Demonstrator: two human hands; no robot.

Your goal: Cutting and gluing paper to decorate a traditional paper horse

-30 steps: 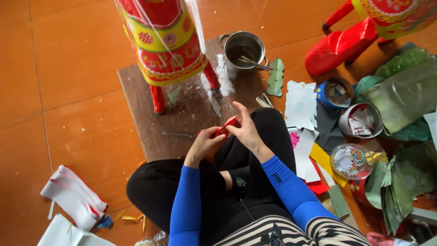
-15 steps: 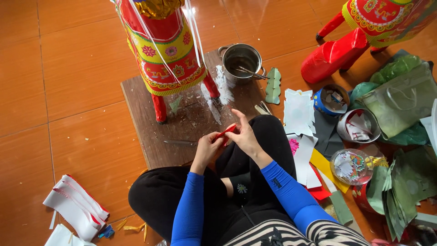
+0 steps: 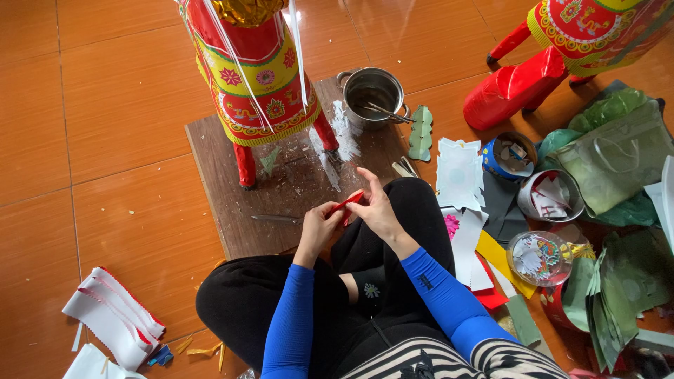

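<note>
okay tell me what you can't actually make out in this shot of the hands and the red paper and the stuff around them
Head view, the only one:
- Red strip: mostly covered by the left hand and right hand; its full shape is hidden.
- Red paper figure: top cut off by the upper edge.
- Metal pot: contents too dark to tell.
- Second red figure: cut off at the top right corner.

Single head view, looking steeply down from above the seated person's lap. Close range: both forearms fill lower centre. Frame reaches forward over the board [image 3: 232, 203] to the floor [image 3: 84, 105] beyond. No second view.
</note>
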